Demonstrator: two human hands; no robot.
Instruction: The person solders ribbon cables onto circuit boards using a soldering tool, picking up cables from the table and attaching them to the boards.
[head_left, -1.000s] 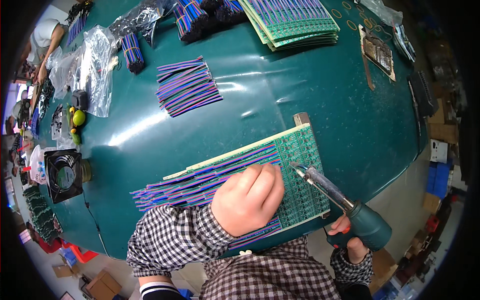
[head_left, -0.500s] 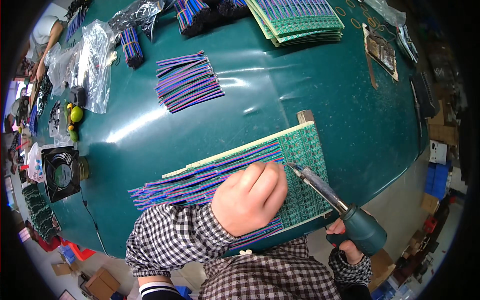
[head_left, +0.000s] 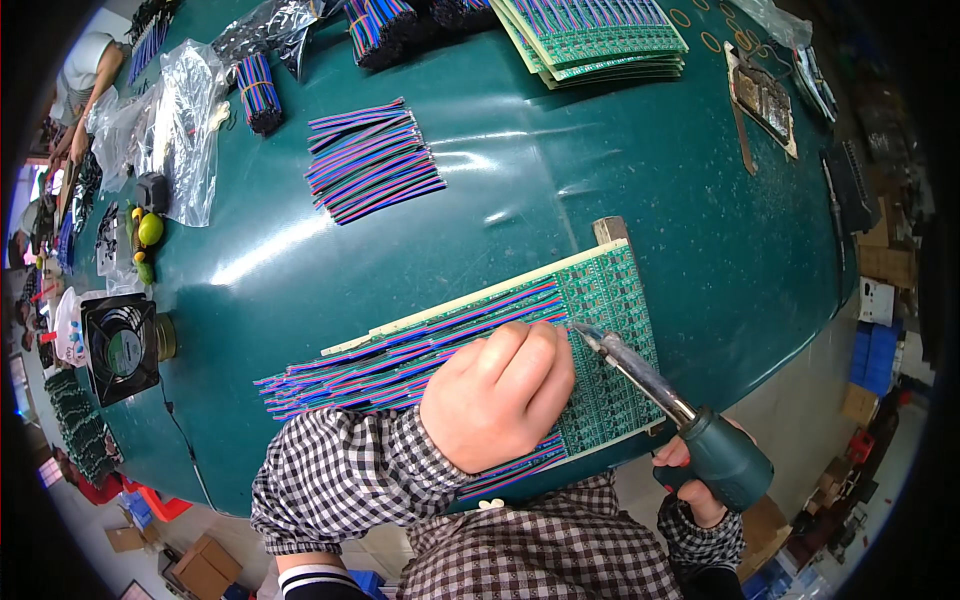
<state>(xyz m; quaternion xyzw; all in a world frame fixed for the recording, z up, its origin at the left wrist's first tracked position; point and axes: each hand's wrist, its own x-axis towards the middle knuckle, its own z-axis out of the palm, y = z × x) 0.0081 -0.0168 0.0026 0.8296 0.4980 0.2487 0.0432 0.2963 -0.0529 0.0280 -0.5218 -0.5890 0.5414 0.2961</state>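
Head view: a green circuit board panel (head_left: 612, 345) lies on the green table (head_left: 760, 250) directly before the person, slanted, its upper right corner beside a wooden block (head_left: 608, 230). Rows of multicoloured wires (head_left: 430, 342) run from the middle of the panel out past its left side. The left hand (head_left: 497, 392) rests over the wires with fingers curled inward; its fingertips are hidden, so whether they pinch a wire cannot be told. The right hand (head_left: 702, 496) is wrapped around the handle of a green soldering tool (head_left: 735, 462), a firm grip as far as it shows. The tool's metal tip (head_left: 592, 338) points at the wire ends, just beside the left hand; contact with the panel cannot be confirmed. Principal hazard, in this inspector's judgement: a burn to the left fingers, should the tip be hot and either hand slip. Second: a joint bridged onto its neighbour, given the close spacing of the contacts and a tip set slightly off. Third: wires tugged out of line, since the checked sleeve (head_left: 340, 475) lies across their left portion and could drag them if the forearm shifts.
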